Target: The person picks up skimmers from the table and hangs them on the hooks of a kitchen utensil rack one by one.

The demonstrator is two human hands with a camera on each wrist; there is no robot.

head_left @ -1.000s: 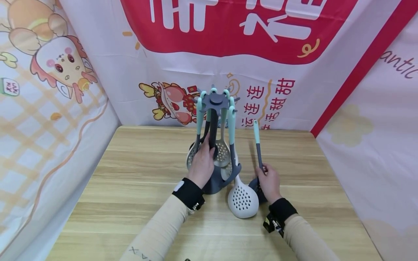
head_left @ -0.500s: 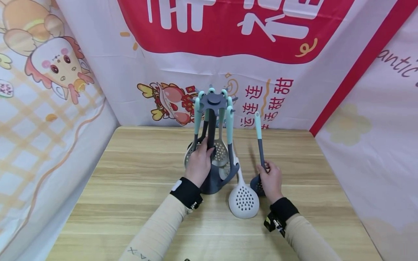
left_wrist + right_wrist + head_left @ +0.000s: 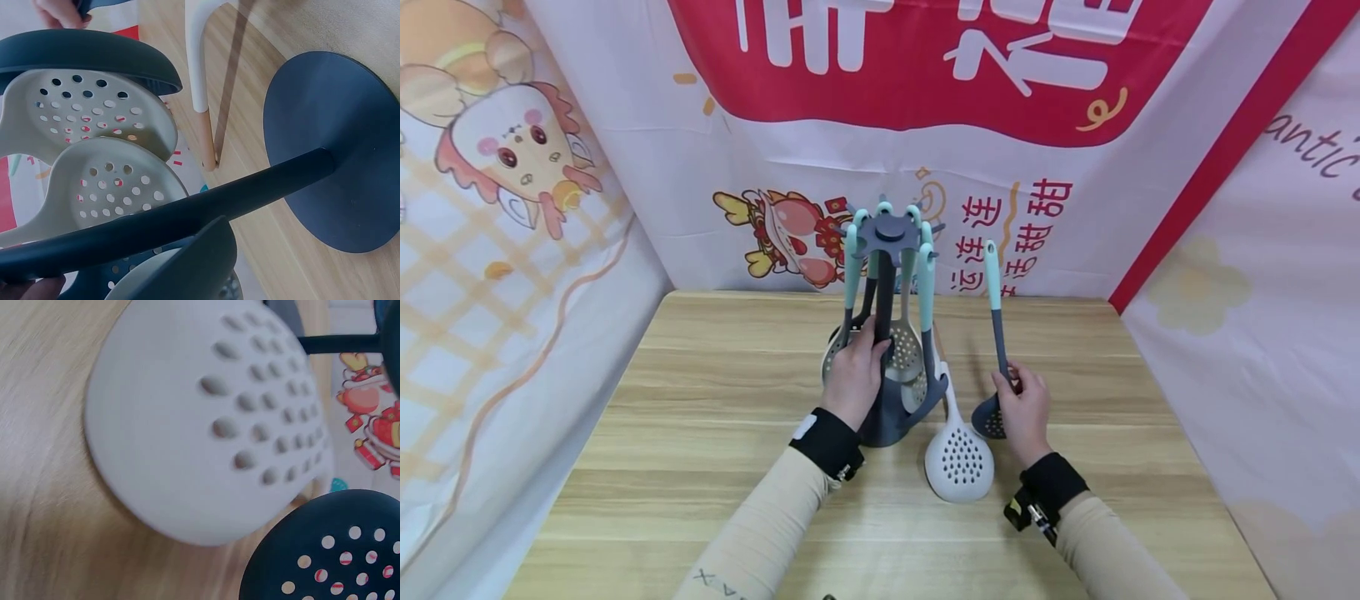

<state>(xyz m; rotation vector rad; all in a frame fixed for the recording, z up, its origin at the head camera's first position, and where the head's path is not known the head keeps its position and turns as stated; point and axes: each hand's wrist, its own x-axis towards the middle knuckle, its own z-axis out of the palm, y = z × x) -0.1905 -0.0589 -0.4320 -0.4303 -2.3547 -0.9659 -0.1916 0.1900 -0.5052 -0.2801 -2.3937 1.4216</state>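
Note:
My left hand grips the upright pole of a dark grey rotating utensil stand. Several utensils with mint handles hang from its hooks, among them pale perforated skimmers and a dark curved-headed utensil. To the right, my right hand pinches the dark shaft of a skimmer with a mint handle, held nearly upright; its perforated dark head is partly hidden by the hand. A white skimmer lies on the table between the hands, its handle reaching behind the stand.
The stand's round base sits on a wood-grain table. Printed cloth hangs along the table's back edge, with more cloth on both sides. The white skimmer's head is close beside the right hand's dark skimmer.
My right hand has raised the dark skimmer, its handle tip now higher and its head farther from me. The left hand keeps its grip on the pole; the view has shifted slightly.

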